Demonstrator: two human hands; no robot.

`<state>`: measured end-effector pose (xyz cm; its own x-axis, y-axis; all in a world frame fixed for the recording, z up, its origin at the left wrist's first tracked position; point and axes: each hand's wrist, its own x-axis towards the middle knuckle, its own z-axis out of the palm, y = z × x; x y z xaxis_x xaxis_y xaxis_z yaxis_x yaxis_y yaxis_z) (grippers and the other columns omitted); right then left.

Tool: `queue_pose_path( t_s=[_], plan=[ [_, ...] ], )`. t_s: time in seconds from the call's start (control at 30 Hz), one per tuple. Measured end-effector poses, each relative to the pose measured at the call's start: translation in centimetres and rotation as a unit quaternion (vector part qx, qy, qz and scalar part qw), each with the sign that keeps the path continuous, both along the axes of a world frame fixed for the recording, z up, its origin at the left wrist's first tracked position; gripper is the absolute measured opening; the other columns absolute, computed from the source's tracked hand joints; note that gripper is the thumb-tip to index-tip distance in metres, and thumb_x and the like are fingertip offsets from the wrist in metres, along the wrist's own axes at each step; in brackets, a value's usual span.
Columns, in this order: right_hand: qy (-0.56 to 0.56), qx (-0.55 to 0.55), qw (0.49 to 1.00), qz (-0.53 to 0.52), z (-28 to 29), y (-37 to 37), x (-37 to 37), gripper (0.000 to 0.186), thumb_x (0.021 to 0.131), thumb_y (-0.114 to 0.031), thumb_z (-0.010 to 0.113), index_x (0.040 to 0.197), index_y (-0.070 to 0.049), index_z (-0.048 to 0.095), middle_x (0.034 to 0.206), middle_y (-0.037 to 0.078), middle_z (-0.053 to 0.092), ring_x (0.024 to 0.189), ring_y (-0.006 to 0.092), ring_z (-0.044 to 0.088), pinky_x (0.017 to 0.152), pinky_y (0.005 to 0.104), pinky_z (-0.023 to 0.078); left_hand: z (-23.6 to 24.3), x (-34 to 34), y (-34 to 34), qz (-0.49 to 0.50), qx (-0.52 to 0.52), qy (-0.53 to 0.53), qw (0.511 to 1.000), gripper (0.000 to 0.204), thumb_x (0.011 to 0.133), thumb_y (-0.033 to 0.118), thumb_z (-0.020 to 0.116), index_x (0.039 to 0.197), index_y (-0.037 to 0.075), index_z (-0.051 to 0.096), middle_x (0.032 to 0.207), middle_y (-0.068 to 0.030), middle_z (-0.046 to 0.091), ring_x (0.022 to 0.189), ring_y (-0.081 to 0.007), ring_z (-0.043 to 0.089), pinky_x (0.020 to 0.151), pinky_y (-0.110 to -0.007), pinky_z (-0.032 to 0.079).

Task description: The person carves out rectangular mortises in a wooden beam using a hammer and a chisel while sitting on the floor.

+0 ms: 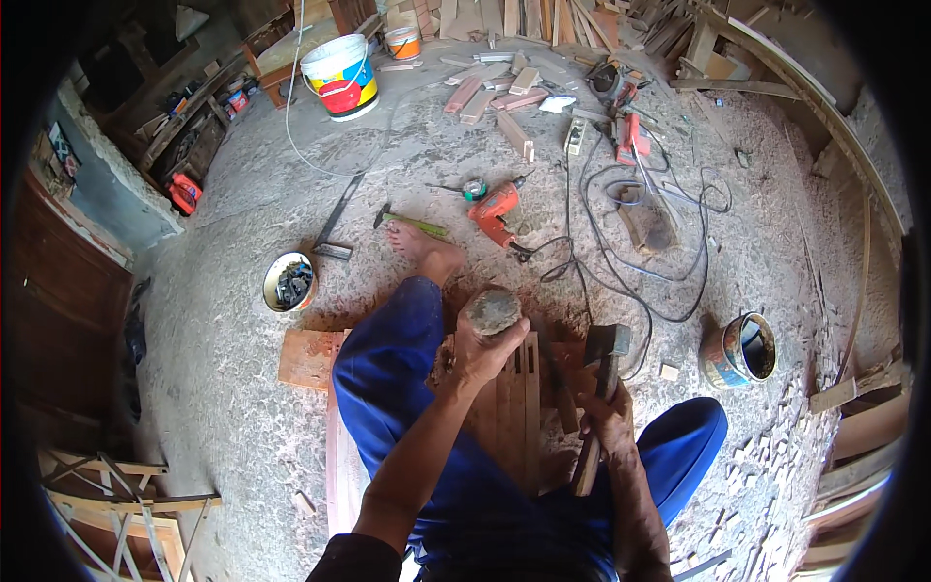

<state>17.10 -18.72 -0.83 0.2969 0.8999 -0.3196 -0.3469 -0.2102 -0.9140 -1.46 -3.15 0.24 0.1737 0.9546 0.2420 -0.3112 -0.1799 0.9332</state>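
Note:
My left hand (485, 351) is closed round a thick piece with a round, worn grey-brown top (495, 312); its lower part is hidden, so I cannot tell its kind. In my right hand (611, 419) is a hammer (606, 343), gripped by its wooden handle, the dark metal head uppermost. Beneath and between the hands lie wooden boards (504, 427), one with dark narrow slots near its far end. My blue-trousered left leg (393, 335) crosses over the wood, and the bare foot (424, 247) rests on the floor.
Ahead lie a green-handled hammer (415, 224), a red power drill (495, 213) and a try square (339, 218). Tubs of small items (290, 282) (745, 349) flank me. Black cables (621, 272) loop across the right floor. A colourful bucket (339, 78) and wood pieces (495, 87) stand farther off.

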Motion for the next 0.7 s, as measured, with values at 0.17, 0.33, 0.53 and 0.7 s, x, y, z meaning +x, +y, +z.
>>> queue_pose_path(
  t_s=[0.17, 0.33, 0.53, 0.7],
  plan=[
    [-0.004, -0.009, 1.0, 0.005, -0.8, -0.1, 0.3, 0.049, 0.081, -0.007, 0.072, 0.125, -0.004, 0.05, 0.071, 0.003, 0.057, 0.042, 0.0117, 0.052, 0.039, 0.0258, 0.044, -1.1, 0.2, 0.7, 0.068, 0.032, 0.07, 0.995, 0.018, 0.08, 0.005, 0.08, 0.078, 0.004, 0.062, 0.071, 0.0008, 0.062, 0.064, -0.0099, 0.057, 0.06, -0.03, 0.047],
    [-0.026, -0.013, 1.0, 0.008, -0.8, -0.1, 0.3, 0.046, 0.081, -0.006, 0.071, 0.123, -0.005, 0.052, 0.068, 0.001, 0.055, 0.042, 0.0112, 0.052, 0.039, 0.0258, 0.044, -1.7, -0.1, 0.6, 0.047, 0.017, 0.08, 0.996, 0.018, 0.08, 0.007, 0.081, 0.079, 0.005, 0.063, 0.074, 0.0012, 0.064, 0.066, -0.0102, 0.06, 0.061, -0.029, 0.048],
    [-0.047, -0.014, 0.998, 0.039, 0.7, -0.3, 0.0, 0.033, 0.086, -0.002, 0.064, 0.116, -0.002, 0.049, 0.069, 0.006, 0.057, 0.047, 0.0138, 0.05, 0.043, 0.0274, 0.041, -2.5, -0.7, 0.7, -0.04, 0.03, 0.134, 0.99, 0.017, 0.08, 0.009, 0.08, 0.082, 0.005, 0.063, 0.075, 0.0007, 0.066, 0.068, -0.0096, 0.061, 0.064, -0.03, 0.049],
    [-0.288, 0.062, 0.948, 0.121, 3.4, -0.1, -0.8, 0.067, 0.082, -0.005, 0.069, 0.142, -0.001, 0.039, 0.082, 0.009, 0.061, 0.061, 0.017, 0.062, 0.053, 0.0326, 0.05, -2.8, 0.3, -1.4, -0.042, 0.045, 0.123, 0.99, 0.016, 0.079, 0.01, 0.079, 0.083, 0.006, 0.063, 0.074, -0.0001, 0.066, 0.068, -0.0098, 0.061, 0.063, -0.03, 0.05]
  ],
)
